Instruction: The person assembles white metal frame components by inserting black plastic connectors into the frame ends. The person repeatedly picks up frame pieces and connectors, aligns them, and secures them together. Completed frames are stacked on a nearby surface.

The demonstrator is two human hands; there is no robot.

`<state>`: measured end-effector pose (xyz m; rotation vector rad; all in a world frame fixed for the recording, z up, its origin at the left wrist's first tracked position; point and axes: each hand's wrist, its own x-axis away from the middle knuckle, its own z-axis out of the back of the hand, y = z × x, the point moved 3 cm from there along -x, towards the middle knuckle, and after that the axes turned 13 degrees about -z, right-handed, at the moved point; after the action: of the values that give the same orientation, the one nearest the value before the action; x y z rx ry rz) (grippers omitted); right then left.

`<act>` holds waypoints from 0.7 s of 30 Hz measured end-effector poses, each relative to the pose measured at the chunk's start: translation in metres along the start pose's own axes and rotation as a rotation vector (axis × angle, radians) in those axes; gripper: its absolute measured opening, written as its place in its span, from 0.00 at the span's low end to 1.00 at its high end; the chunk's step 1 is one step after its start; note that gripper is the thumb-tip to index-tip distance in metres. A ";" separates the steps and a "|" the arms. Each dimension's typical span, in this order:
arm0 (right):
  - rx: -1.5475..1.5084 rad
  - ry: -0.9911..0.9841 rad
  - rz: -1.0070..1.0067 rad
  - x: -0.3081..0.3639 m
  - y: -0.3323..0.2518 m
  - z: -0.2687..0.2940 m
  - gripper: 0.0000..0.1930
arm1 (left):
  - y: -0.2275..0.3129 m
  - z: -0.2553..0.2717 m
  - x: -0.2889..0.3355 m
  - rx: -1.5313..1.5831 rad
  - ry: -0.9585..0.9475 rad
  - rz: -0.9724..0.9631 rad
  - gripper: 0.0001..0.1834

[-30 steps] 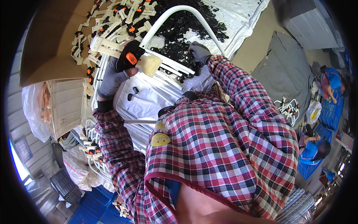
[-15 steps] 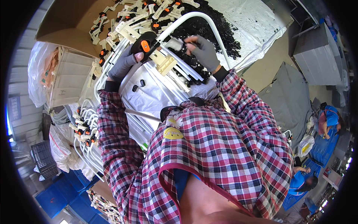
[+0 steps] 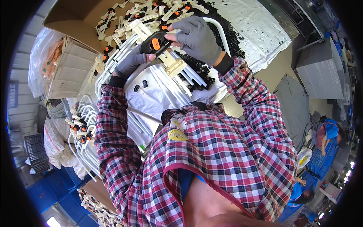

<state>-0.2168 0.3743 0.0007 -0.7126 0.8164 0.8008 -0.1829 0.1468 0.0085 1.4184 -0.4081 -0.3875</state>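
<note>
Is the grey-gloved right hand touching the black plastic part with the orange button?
Touching. The head view shows the right hand with fingertips pressed on the black plastic part, no gap.

1. We hold a clip part (image 3: 155, 43) between both hands, near the twelve o'clock edge of the view; the left hand (image 3: 130, 64) sits at its seven o'clock, the right hand (image 3: 196, 38) at its three o'clock.
2. A ribbed piece (image 3: 174, 67) lies just below the clip part, at its five o'clock.
3. Behind the hands, at twelve o'clock, a cardboard box (image 3: 72, 19) holds a heap of similar parts (image 3: 132, 19).
4. A pile of small caps (image 3: 196, 72) lies under the right hand, on a plastic sheet (image 3: 253, 26) reaching toward two o'clock.
5. A crate (image 3: 70, 68) stands at ten o'clock, with a stack of bent tubes (image 3: 81, 128) at nine o'clock.
</note>
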 end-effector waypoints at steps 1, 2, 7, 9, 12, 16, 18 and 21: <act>-0.028 -0.026 0.003 0.001 0.005 -0.004 0.13 | 0.000 0.000 0.001 0.011 -0.009 0.007 0.42; -0.057 -0.040 0.017 0.005 0.004 -0.007 0.13 | -0.003 0.000 0.001 0.037 -0.005 -0.002 0.42; -0.180 -0.074 0.002 0.007 0.008 -0.006 0.17 | -0.006 0.001 0.001 0.035 0.023 -0.025 0.44; -0.116 -0.197 -0.149 -0.003 0.006 -0.002 0.19 | -0.004 0.000 0.002 0.017 0.027 -0.019 0.44; 0.005 -0.313 -0.162 -0.012 0.017 -0.011 0.23 | 0.001 -0.003 0.002 -0.072 0.044 0.017 0.41; 0.072 -0.752 -0.239 -0.028 0.033 -0.020 0.21 | 0.005 -0.010 -0.001 -0.065 0.025 -0.008 0.42; -0.017 -0.758 -0.290 -0.034 0.028 -0.016 0.24 | 0.005 -0.006 0.007 -0.117 0.026 -0.050 0.42; -0.251 -0.282 -0.408 0.010 0.071 -0.011 0.24 | -0.016 0.019 0.042 -0.345 0.162 -0.120 0.41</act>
<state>-0.2748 0.4051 -0.0301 -0.9279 0.3015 0.6176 -0.1557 0.1082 -0.0039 1.1292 -0.1163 -0.4156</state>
